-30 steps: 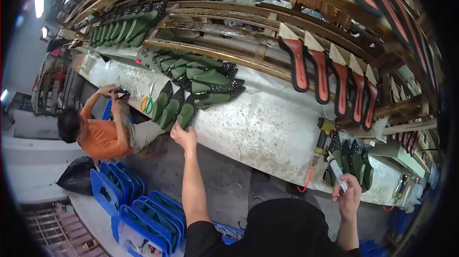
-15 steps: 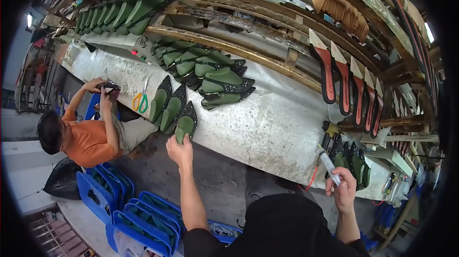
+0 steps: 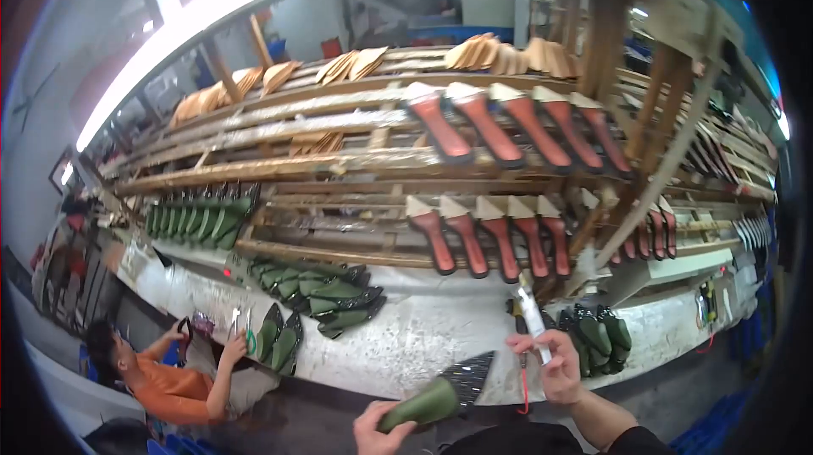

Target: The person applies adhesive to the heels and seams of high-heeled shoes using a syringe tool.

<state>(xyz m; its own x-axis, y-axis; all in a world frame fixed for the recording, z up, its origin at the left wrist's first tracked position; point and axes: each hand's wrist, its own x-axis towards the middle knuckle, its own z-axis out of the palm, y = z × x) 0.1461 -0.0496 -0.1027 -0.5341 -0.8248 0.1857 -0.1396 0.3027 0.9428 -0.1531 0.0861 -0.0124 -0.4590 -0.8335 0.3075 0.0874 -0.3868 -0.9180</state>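
Note:
My left hand [image 3: 381, 431] is closed round the back end of a green shoe form with a black sparkly pointed toe [image 3: 436, 398], near the front edge of the bench [image 3: 398, 362]. In my right hand [image 3: 555, 368] is a clear syringe [image 3: 533, 319], held upright with its tip up. Several green shoe forms [image 3: 594, 336] stand on the bench just right of my right hand. Two more green forms [image 3: 278, 341] stand further left, by a pile of similar ones [image 3: 326, 298].
Wooden racks [image 3: 339, 171] behind the bench carry red insoles [image 3: 510, 137] and tan pieces [image 3: 487, 53]. At the left sits a co-worker in an orange shirt [image 3: 174, 391], one hand at scissors [image 3: 248, 336]. A red cord [image 3: 522, 383] hangs at the bench's front edge.
The view has tilted up toward the racks. My left hand has lifted the shoe form off the bench and brought it rightward, nearer the syringe. The co-worker's hand has reached the scissors.

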